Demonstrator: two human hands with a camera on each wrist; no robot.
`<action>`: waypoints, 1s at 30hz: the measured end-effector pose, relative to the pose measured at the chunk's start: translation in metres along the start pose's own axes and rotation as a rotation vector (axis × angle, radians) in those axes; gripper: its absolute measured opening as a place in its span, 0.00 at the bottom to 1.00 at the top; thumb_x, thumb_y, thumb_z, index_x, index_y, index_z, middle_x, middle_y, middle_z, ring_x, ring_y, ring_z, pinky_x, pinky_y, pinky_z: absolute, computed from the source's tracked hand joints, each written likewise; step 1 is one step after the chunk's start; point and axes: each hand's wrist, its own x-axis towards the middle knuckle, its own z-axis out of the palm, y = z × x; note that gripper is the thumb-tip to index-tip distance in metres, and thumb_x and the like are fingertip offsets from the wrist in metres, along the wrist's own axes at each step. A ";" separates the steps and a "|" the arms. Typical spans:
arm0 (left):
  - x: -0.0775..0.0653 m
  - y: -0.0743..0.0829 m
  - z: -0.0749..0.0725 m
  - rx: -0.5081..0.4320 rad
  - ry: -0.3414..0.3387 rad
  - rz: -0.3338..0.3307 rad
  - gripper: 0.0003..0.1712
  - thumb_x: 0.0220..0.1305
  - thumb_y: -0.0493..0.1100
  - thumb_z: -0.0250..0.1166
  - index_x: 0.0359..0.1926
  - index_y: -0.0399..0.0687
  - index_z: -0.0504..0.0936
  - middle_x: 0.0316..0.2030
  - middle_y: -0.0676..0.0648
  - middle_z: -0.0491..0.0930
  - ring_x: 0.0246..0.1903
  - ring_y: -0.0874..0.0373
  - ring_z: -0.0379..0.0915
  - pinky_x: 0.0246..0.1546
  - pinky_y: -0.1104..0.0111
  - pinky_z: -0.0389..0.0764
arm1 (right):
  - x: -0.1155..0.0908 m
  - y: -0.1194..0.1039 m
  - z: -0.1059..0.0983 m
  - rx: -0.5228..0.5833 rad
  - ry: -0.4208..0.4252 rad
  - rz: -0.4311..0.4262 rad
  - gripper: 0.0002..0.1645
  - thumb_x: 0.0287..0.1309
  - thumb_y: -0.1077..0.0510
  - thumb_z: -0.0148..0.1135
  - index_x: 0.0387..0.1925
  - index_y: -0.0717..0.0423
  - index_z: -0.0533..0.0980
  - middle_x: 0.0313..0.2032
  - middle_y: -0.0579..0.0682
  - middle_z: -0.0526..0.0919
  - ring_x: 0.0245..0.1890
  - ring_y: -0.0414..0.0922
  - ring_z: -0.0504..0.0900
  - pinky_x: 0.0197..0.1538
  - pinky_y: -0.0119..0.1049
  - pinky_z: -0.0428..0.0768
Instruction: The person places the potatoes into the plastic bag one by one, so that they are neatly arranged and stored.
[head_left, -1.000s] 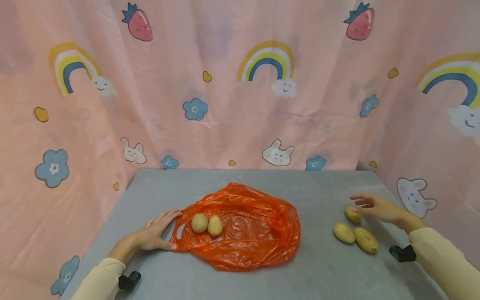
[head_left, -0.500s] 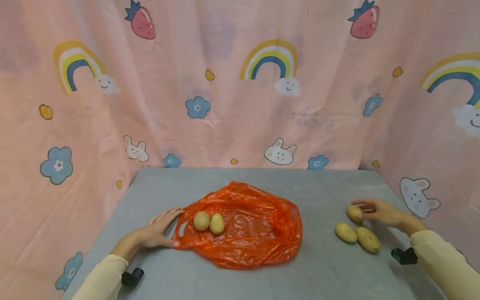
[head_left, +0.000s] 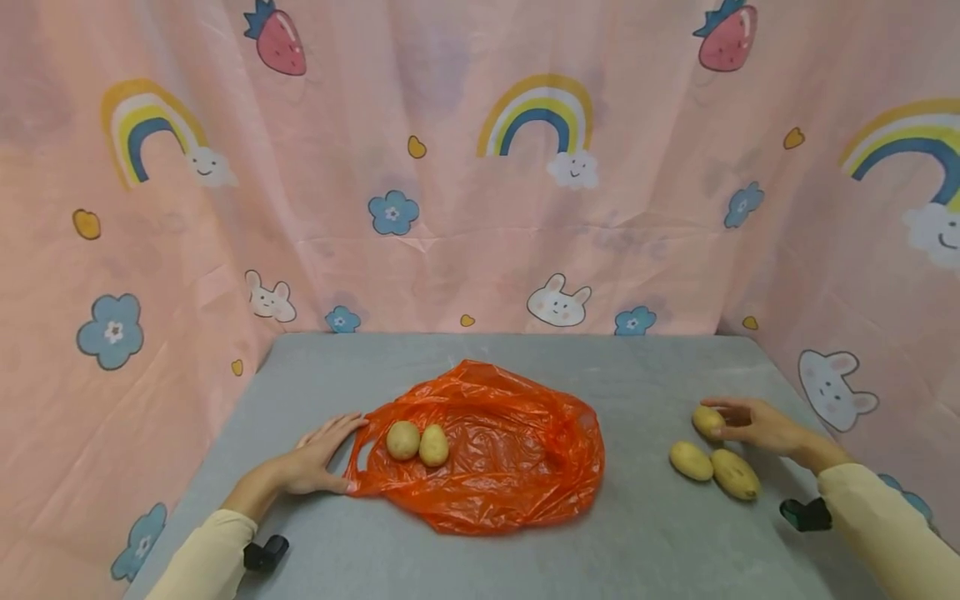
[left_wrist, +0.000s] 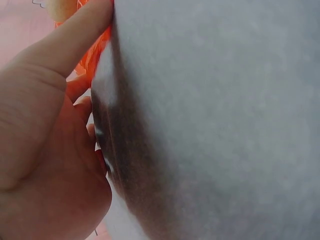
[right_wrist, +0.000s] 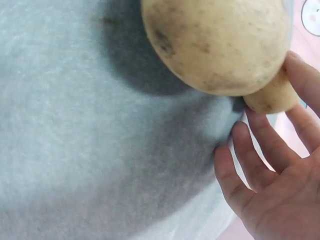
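An orange plastic bag (head_left: 510, 500) lies spread on the grey table, with two potatoes on it at its left end, a round potato (head_left: 403, 440) and a smaller potato (head_left: 433, 446). My left hand (head_left: 311, 467) rests at the bag's handle end, fingers spread and thumb tip on the lower handle. On the right, my right hand (head_left: 765, 429) holds the rearmost potato (head_left: 707, 422) between thumb and fingers, low at the table. Closer to me lie two more potatoes, an oval potato (head_left: 691, 461) and a longer potato (head_left: 735, 474). One large potato (right_wrist: 215, 45) fills the top of the right wrist view.
The grey table (head_left: 480, 571) ends at a pink patterned curtain (head_left: 450, 275) at the back, and more curtain hangs along both sides. Bare tabletop lies between the bag and the right-hand potatoes. A black wrist device (head_left: 806, 514) sits under the right sleeve.
My right hand has come down onto the rearmost potato, and its thumb and fingers have closed about it. The left hand stays at the bag; the head view has shifted slightly.
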 end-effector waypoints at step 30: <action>0.000 0.000 0.000 -0.004 0.000 -0.005 0.59 0.53 0.60 0.76 0.78 0.45 0.55 0.79 0.34 0.48 0.77 0.27 0.36 0.65 0.25 0.41 | 0.003 -0.009 -0.002 -0.018 0.016 -0.028 0.37 0.66 0.57 0.64 0.67 0.77 0.63 0.63 0.83 0.66 0.57 0.76 0.74 0.53 0.64 0.80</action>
